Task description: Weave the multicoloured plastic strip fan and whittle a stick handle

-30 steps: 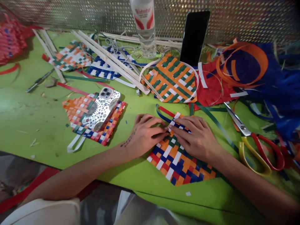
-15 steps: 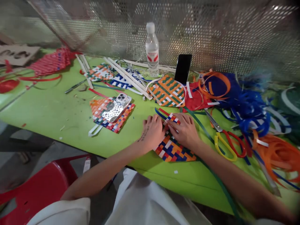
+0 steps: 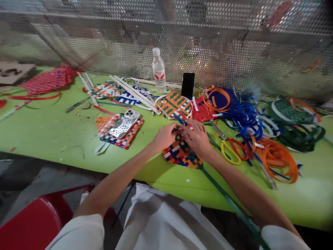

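Note:
A woven piece of multicoloured strips (image 3: 182, 155) lies on the green table under both of my hands. My left hand (image 3: 166, 136) is closed at its upper left edge, thumb and fingers pinching the weave. On its upper right part, my right hand (image 3: 198, 139) bears down with bent fingers, the fingertips meeting those of the left. Loose blue and red strip ends stick out above the fingertips. From the lower right corner a long green strip (image 3: 221, 190) trails over the table edge, passing under my right forearm. The exact spot that the fingers grip is partly hidden.
Scissors (image 3: 234, 151) with red and yellow handles lie right of my hands, near coiled orange strips (image 3: 278, 158) and blue strips (image 3: 247, 121). A silver phone (image 3: 125, 124) rests on another woven piece at left. Behind stand a water bottle (image 3: 159, 71) and a black phone (image 3: 188, 85).
The camera view has tilted up and shifted right, showing more of the mesh screen. Both hands stay on the woven piece, with the fingers slightly moved near its top edge.

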The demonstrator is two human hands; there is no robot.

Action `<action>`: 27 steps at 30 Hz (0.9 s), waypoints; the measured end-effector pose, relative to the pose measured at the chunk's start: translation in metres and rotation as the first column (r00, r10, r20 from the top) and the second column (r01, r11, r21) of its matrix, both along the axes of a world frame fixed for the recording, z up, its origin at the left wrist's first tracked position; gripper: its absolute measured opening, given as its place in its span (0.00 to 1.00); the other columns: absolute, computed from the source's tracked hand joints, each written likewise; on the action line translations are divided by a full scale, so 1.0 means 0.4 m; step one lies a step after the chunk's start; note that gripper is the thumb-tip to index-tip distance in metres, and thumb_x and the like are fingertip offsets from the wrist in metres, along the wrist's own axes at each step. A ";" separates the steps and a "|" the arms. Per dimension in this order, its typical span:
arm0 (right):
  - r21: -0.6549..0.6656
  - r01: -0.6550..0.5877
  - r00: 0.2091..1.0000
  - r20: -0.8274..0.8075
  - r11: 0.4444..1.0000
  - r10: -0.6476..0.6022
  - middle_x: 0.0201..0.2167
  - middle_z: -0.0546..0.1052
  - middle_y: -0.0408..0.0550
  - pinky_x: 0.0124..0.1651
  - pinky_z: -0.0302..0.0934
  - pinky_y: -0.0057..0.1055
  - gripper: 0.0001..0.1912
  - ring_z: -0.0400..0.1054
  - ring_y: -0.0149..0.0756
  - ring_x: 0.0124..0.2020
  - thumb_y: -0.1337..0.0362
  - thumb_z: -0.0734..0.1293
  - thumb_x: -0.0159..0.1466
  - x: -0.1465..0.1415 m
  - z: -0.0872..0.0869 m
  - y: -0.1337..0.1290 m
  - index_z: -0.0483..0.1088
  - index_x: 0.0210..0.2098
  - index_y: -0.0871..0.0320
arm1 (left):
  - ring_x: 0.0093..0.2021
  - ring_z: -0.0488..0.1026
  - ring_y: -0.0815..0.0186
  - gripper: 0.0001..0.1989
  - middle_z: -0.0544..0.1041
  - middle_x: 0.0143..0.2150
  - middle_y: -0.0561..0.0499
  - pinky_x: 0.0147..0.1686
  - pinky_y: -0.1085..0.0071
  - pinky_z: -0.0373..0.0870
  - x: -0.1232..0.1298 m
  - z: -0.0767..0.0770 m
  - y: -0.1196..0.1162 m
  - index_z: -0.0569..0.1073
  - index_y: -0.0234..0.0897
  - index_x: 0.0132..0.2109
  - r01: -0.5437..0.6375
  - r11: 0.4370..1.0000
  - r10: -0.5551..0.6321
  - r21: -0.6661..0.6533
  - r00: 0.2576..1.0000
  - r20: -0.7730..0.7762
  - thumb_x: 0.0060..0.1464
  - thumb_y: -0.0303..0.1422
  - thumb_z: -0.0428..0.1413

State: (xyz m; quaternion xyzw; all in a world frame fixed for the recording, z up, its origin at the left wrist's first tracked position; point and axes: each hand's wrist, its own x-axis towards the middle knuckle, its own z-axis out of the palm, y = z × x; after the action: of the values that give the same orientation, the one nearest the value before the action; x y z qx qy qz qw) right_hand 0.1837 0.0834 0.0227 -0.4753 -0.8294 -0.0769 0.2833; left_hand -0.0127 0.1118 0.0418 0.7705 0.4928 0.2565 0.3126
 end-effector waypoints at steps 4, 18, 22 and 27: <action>-0.042 -0.102 0.995 -0.015 0.994 0.101 0.57 0.79 0.51 0.66 0.57 0.47 0.15 0.69 0.46 0.61 0.63 0.62 0.75 0.019 0.018 0.019 0.78 0.54 0.52 | 0.39 0.80 0.59 0.06 0.85 0.40 0.46 0.42 0.68 0.73 -0.031 0.023 0.041 0.81 0.35 0.42 0.184 0.982 -0.183 -0.035 0.983 0.023 0.62 0.31 0.58; -0.216 -0.192 0.961 -0.240 0.957 0.139 0.46 0.80 0.51 0.54 0.63 0.43 0.11 0.69 0.43 0.49 0.65 0.67 0.72 0.010 -0.034 0.011 0.80 0.49 0.55 | 0.41 0.82 0.61 0.08 0.86 0.43 0.46 0.39 0.70 0.74 -0.058 -0.042 0.054 0.81 0.35 0.42 0.295 0.909 -0.262 -0.295 0.954 0.147 0.61 0.34 0.60; -0.217 -0.180 0.964 -0.232 0.959 0.128 0.45 0.80 0.50 0.53 0.63 0.44 0.12 0.68 0.43 0.49 0.64 0.66 0.73 0.002 -0.041 0.009 0.80 0.50 0.52 | 0.40 0.81 0.61 0.06 0.86 0.41 0.47 0.36 0.70 0.71 -0.059 -0.027 0.046 0.81 0.36 0.40 0.250 0.920 -0.226 -0.302 0.968 0.111 0.62 0.33 0.60; -0.225 -0.185 0.972 -0.183 0.956 0.145 0.44 0.80 0.48 0.51 0.60 0.44 0.09 0.69 0.42 0.47 0.65 0.66 0.73 0.002 -0.041 0.021 0.79 0.44 0.51 | 0.40 0.81 0.62 0.07 0.86 0.43 0.48 0.37 0.70 0.71 -0.061 -0.023 0.044 0.82 0.38 0.42 0.248 0.924 -0.226 -0.291 0.968 0.106 0.63 0.34 0.59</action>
State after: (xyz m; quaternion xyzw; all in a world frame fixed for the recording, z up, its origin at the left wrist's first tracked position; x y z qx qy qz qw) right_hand 0.1846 0.0919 0.0062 -0.4396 -0.8434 0.0877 0.2963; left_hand -0.0371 0.1294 0.0325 0.7578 0.4181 0.1656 0.4727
